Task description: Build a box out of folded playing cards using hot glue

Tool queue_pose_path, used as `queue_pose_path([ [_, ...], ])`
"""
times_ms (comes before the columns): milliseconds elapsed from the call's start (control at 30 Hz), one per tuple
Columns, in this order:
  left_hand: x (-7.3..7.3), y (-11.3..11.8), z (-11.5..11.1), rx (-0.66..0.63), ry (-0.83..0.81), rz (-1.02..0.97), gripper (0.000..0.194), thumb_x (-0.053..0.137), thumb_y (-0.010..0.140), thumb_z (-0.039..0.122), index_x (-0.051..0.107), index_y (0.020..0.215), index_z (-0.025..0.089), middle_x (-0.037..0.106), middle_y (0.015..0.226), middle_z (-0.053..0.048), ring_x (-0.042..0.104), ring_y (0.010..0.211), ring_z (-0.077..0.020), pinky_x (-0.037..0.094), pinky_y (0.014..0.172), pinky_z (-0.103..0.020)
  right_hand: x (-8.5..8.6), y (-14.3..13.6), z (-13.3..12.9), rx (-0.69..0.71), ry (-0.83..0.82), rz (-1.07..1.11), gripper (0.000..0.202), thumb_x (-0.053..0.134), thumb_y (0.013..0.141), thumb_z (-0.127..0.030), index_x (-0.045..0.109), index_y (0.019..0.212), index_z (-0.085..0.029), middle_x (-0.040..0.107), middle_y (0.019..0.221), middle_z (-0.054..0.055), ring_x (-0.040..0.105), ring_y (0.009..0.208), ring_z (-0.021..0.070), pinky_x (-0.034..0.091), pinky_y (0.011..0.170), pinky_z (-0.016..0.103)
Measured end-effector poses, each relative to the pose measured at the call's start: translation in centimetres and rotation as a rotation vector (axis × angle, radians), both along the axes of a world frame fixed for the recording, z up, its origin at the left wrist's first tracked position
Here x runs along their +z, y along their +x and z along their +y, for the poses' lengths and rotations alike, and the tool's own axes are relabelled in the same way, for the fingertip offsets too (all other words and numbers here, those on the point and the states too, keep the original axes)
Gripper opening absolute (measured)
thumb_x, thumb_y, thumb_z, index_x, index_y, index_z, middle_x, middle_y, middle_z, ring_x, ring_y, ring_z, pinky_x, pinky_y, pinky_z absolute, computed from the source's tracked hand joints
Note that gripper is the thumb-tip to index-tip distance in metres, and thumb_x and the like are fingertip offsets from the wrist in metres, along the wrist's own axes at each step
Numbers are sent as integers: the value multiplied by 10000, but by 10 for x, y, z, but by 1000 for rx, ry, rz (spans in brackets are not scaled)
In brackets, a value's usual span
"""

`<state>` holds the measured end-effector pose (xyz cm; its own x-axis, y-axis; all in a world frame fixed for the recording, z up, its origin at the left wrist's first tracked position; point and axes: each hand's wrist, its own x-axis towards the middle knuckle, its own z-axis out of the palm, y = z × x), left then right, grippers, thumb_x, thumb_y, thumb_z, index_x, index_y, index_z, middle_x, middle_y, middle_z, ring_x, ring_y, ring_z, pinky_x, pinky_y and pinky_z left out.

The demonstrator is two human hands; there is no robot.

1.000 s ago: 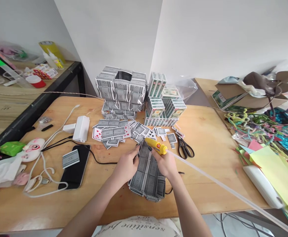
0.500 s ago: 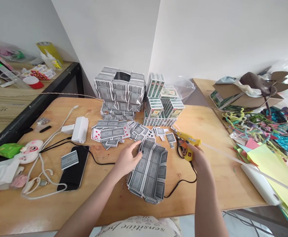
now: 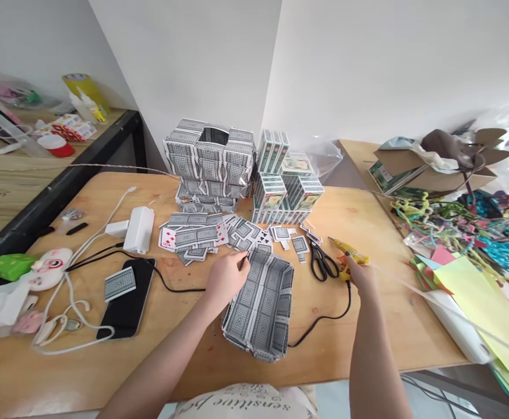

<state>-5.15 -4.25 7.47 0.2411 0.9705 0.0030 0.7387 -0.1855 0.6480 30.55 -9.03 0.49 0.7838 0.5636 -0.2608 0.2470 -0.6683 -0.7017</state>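
An open box made of grey-backed playing cards [image 3: 261,302] lies in front of me on the wooden table. My left hand [image 3: 228,276] is at its upper left corner, fingers closed on the edge of the card box. A yellow glue gun [image 3: 351,252] is in my right hand [image 3: 360,276], its nozzle pointing up and left. Black-handled scissors [image 3: 323,263] lie between the card box and the glue gun. Loose cards [image 3: 197,235] are spread beyond the card box.
A larger card structure [image 3: 211,160] and stacked card packs [image 3: 280,186] stand at the back. To the left are a phone [image 3: 127,308], a white adapter [image 3: 139,230] and cables. Coloured paper [image 3: 477,291] and a cardboard box [image 3: 416,169] are on the right.
My right hand has moved right with the glue gun, uncovering the scissors. The fingers of my left hand have closed at the box's corner.
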Motion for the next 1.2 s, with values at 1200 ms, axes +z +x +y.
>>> queue_pose_path([
  [1200, -13, 10, 12, -13, 52, 124, 261, 410, 831, 199, 663, 895, 187, 690, 798, -68, 625, 705, -178, 382, 593, -244, 37, -214, 50, 910, 288, -456, 299, 394, 785, -80, 655, 882, -190, 664, 835, 48, 573, 820, 176, 419, 709, 249],
])
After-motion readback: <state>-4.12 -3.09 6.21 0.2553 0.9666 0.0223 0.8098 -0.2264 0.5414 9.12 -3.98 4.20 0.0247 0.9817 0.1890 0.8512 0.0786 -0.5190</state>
